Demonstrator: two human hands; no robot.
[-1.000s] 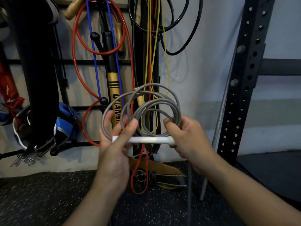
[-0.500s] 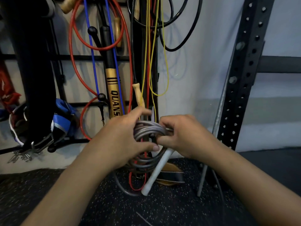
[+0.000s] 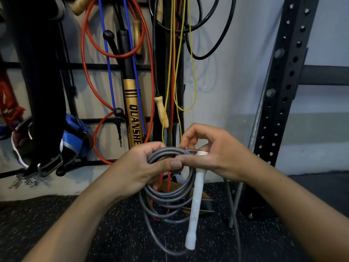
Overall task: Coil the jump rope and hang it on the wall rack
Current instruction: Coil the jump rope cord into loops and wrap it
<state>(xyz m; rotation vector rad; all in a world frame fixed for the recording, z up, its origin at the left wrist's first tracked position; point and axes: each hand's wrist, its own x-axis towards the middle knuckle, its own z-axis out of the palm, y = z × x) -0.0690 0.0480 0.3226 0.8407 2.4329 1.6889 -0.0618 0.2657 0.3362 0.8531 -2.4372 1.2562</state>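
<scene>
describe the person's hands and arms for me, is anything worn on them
Both forearms are bare to the frame's bottom edge: no sleeves or gloves. The left hand and right hand show no visible rings, watch or wristbands. Fingernails are short and unpainted, clearest on the left thumb. No markings visible.

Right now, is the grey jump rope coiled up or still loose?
Mostly coiled: the grey jump rope hangs in several loops from the left hand, but one strand trails toward the floor.
</scene>
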